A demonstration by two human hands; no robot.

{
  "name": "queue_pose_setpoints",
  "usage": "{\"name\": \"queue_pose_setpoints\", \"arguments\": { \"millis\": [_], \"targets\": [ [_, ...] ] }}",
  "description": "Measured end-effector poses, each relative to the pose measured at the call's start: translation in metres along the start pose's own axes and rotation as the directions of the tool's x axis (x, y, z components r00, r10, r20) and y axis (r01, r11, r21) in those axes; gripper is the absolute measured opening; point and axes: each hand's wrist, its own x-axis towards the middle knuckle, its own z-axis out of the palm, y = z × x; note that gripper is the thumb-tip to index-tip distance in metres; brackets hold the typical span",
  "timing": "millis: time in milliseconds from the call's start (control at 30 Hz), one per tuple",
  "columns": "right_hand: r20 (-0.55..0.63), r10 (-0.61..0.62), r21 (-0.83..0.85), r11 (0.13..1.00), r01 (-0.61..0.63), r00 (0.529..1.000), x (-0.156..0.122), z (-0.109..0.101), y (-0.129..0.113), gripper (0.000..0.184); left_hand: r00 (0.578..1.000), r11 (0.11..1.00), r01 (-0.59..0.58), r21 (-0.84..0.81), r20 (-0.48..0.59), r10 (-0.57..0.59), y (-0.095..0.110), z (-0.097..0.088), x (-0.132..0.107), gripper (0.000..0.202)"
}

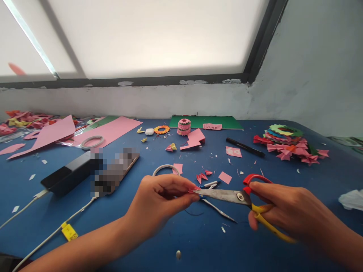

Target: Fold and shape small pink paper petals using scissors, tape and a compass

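My right hand [289,211] grips a pair of scissors [227,195] by red and yellow handles, blades pointing left and apart. My left hand [161,200] is closed in a pinch right at the tip of the upper blade, holding a tiny pink paper piece [195,189]. Both hands hover over a blue table [170,241]. Small pink folded bits [202,176] and a pink square [225,177] lie just beyond the scissors.
A dark power bank [66,177] with white cables and a blurred phone sit at left. Pink sheets [110,130], a tape ring [92,142], a black marker [245,147], green card [207,121], stacked paper flowers [184,126] and a pile of folded shapes [286,141] lie further back.
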Motion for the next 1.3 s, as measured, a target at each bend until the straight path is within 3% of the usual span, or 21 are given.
{"name": "queue_pose_setpoints", "arguments": {
  "millis": [567, 867, 1033, 1133, 1300],
  "targets": [
    [-0.017, -0.001, -0.103, 0.995, -0.001, 1.000, 0.003, 0.002, -0.008, 0.064, 0.999, 0.998, -0.028, -0.057, -0.042, 0.026, 0.003, 0.001, 0.001, 0.020],
    [0.035, 0.069, -0.021, 0.997, -0.068, 0.997, -0.008, 0.011, -0.006, 0.059, 0.997, 0.998, -0.013, -0.061, -0.080, 0.008, 0.003, 0.002, 0.002, 0.021],
    [-0.043, -0.018, -0.075, 0.997, 0.015, 0.999, 0.002, 0.006, -0.017, 0.063, 0.998, 0.999, -0.029, -0.040, -0.058, 0.027, 0.004, 0.002, 0.000, 0.022],
    [-0.030, -0.033, -0.062, 0.998, 0.031, 0.999, 0.006, 0.002, -0.023, 0.058, 0.998, 0.999, -0.024, -0.045, -0.052, 0.022, 0.005, 0.002, 0.001, 0.022],
    [-0.075, -0.001, -0.123, 0.992, -0.008, 0.997, 0.003, 0.001, -0.010, 0.051, 0.997, 0.997, -0.028, -0.070, -0.077, 0.023, 0.004, 0.001, 0.001, 0.017]
  ]
}}
